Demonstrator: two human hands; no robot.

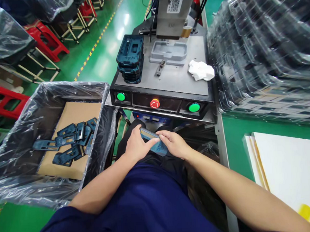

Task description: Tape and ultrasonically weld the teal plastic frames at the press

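Over my lap, a blue-grey plastic housing part (pixel 158 148) is held between both hands. My left hand (pixel 139 144) grips its left end, thumb across the face. On its right end, my right hand (pixel 173 142) pinches the edge with thumb and fingers. A stack of dark blue plastic housings (pixel 130 55) stands on the left of the machine's metal plate (pixel 174 84). Behind it, to the right, a grey fixture (pixel 169 52) sits under the press head (pixel 174 18). Loose dark blue housings (pixel 67 138) lie on cardboard in the plastic-lined bin (pixel 72 86) to my left.
On the machine front are two green buttons (pixel 194 107) and a red emergency stop (pixel 154 103). A crumpled white cloth (pixel 201 71) and a small metal piece (pixel 160 68) lie on the plate. Tall stacks of clear-wrapped trays (pixel 266 54) rise at right, near white boards (pixel 290 164).
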